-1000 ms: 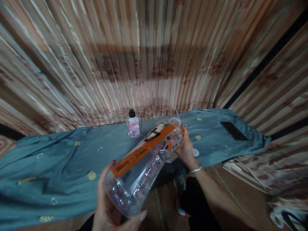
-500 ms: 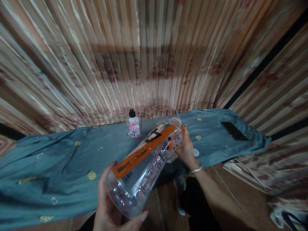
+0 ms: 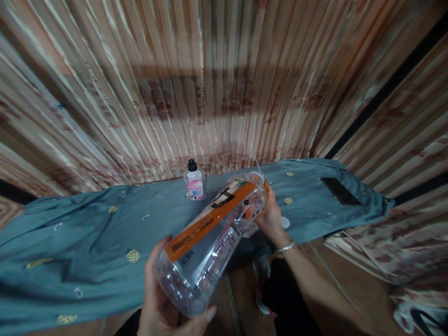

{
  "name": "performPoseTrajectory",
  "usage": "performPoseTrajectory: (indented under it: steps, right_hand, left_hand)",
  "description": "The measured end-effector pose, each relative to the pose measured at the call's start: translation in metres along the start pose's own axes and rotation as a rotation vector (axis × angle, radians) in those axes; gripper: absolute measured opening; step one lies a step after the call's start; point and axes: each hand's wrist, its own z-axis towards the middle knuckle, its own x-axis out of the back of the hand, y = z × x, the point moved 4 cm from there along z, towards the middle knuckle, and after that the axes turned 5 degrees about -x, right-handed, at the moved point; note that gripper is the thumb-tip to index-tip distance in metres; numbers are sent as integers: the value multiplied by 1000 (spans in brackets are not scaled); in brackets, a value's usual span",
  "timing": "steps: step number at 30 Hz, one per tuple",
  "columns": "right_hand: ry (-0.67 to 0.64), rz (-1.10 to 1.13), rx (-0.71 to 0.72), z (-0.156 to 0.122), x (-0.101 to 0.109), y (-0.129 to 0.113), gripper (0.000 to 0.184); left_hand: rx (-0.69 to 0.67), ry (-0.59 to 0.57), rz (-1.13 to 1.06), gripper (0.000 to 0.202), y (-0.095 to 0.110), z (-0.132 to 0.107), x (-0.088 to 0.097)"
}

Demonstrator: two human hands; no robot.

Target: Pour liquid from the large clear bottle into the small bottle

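From my seat I see both forearms coming up from the bottom of the view. The left one is mostly out of frame, with only the wrist showing. The right one reaches forward and up from the lower right, slightly bent at the wrist, which carries a thin bangle (image 3: pixel 285 246).

The left hand (image 3: pixel 161 298) is turned palm up and cupped under the base of the big clear bottle (image 3: pixel 210 233). Its thumb runs up the near left side, and one fingertip wraps round the bottom edge on the right. The grip is curled and firm, not spread.

The right hand (image 3: pixel 270 218) is closed round the far end of the bottle, at the shoulder and neck. Its fingers sit mostly behind the plastic, so I cannot tell exactly what they pinch there (the mouth itself is hidden from me).

The bottle hangs in the air between the two hands, tipped nearly flat. Its base points at the camera and its neck points away to the upper right, with an orange label band running along the top side. It is held above the near edge of the bench (image 3: pixel 42 298), clear of the surface.

The bench is draped in a blue cloth (image 3: pixel 87 233). A small bottle (image 3: pixel 195 182) with a black cap stands upright at the back, just left of the big one's neck. A dark phone (image 3: pixel 339 190) lies flat on the cloth well off to the right. A striped curtain (image 3: pixel 224 84) hangs behind.
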Motion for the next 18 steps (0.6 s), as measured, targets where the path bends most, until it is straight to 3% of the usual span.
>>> performPoseTrajectory:
  steps: [18]
  right_hand:
    - [-15, 34, 0, 0, 1, -1, 112]
  left_hand:
    - [3, 8, -25, 114, -2, 0, -2]
